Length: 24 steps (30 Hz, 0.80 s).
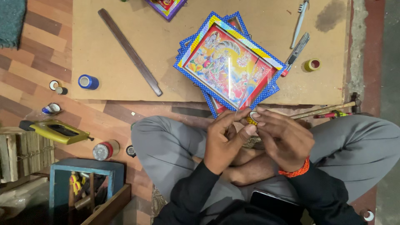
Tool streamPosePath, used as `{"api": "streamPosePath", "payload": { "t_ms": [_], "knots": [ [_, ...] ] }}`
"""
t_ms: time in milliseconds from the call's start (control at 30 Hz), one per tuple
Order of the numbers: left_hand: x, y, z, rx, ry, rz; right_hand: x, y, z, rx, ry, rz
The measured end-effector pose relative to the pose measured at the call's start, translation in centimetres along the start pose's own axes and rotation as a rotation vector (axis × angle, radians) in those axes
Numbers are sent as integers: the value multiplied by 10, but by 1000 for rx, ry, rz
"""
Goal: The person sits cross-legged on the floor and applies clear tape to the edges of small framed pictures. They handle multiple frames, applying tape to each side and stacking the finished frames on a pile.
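Scene: A person sat cross-legged on a patterned floor, both hands working over the lap at the near edge of a brown board.
Left hand: The left hand curled around a small roll of yellow patterned tape, thumb and forefinger pinching its rim.
Right hand: The right hand, with an orange wrist thread, met it from the right, fingertips pressed together on the same roll; whether they gripped the tape's loose end could not be told.
Tape strip: A thin, shiny strip ran from the roll up across the picture frames.
Where the roll was: Between the two hands, just near of the stack of blue-bordered picture frames.
Handling: The roll looked light and stiff enough to pinch by its rim; the strip looked thin, limp and probably sticky, best held taut by its end.
Frames: The glazed fronts appeared slippery and fragile, so the taped borders seemed the safer hold.
Far right: A white pen, a utility knife and a yellow tape roll lay on the board.
Left: A long dark ruler, a blue tape roll and a yellow-handled saw.
Right: A hammer lay beside the knee.
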<state>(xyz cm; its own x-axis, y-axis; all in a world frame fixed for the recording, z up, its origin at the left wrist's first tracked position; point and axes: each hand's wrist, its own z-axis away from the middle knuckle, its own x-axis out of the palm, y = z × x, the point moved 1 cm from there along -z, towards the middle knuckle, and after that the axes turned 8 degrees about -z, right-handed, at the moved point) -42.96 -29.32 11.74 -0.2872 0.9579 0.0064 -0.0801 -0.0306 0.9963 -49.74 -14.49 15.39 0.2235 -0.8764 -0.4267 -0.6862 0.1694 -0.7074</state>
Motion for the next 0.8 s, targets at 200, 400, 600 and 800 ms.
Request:
{"api": "streamPosePath", "payload": {
  "t_ms": [200, 400, 600, 800],
  "knots": [
    [-1, 1, -4, 32, 107, -45, 0, 2, -9, -201, -16, 97],
    [-20, 3, -19, 229, 206, -419, 2, 3, -11, -153, -122, 156],
    [-96, 10, -90, 355, 490, -749, -2, 7, -16, 17, -247, 241],
    [-112, -3, -104, 355, 509, -928, 3, 8, -24, -25, -295, 249]
  ]
}}
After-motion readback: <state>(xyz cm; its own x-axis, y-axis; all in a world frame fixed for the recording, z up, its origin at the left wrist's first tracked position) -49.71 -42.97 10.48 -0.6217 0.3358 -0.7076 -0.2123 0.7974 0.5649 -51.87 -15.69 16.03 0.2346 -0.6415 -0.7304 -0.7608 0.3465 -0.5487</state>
